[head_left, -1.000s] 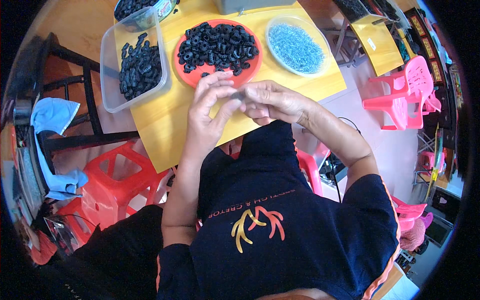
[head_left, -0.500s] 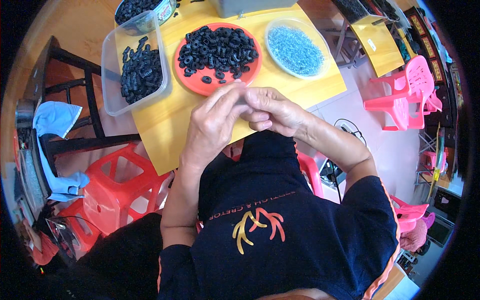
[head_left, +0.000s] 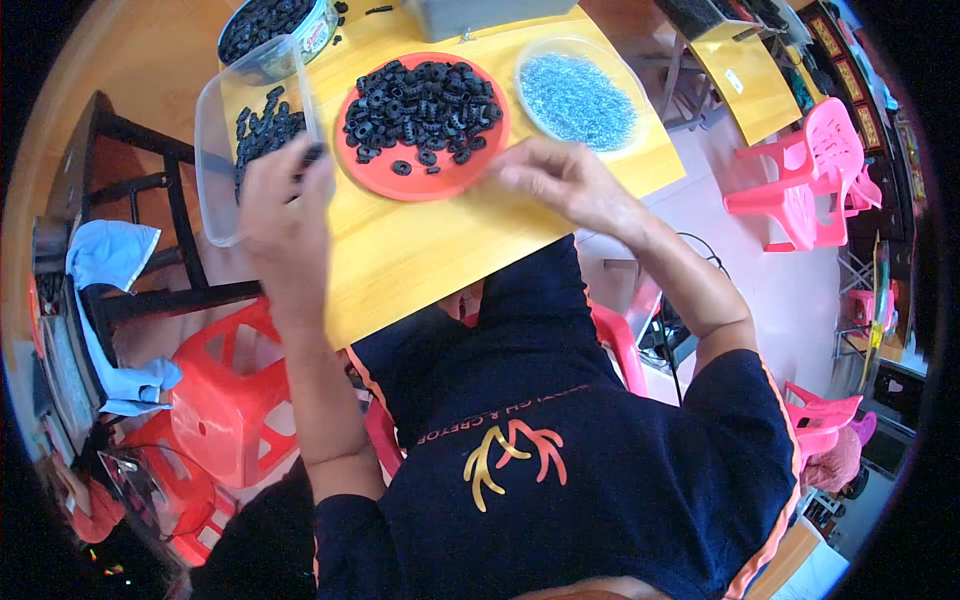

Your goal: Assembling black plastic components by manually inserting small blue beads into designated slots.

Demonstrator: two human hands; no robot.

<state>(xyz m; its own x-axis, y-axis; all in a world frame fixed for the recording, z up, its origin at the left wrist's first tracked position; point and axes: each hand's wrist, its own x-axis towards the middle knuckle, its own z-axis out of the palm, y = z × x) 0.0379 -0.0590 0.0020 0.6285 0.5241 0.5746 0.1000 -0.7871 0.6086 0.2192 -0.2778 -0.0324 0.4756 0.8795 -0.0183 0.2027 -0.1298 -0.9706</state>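
Note:
My left hand (head_left: 285, 205), blurred by motion, is at the near right side of a clear plastic box (head_left: 212, 190). A small black plastic part (head_left: 314, 153) shows at its fingertips and seems held there. Black ribbed pieces (head_left: 268, 128) lie inside the box, partly hidden by this hand. Over the table, just off the near right rim of a red round plate (head_left: 420, 187), hovers my right hand (head_left: 565, 180). Its fingers are bent and smeared, so any small thing in them cannot be made out. Small black ring-like parts (head_left: 425, 105) are heaped on the plate.
A clear round dish of pale blue bits (head_left: 578, 100) stands right of the plate. Behind are a grey bin (head_left: 490, 15) and a round tub (head_left: 318, 30) of black parts. The yellow table (head_left: 400, 260) ends near my lap. A red stool (head_left: 230, 390) stands left, pink chairs (head_left: 800, 190) right.
My hands were together in front of the plate and have parted. The left has gone left to the clear box; the right has moved slightly right and its fingers have lifted from the left hand.

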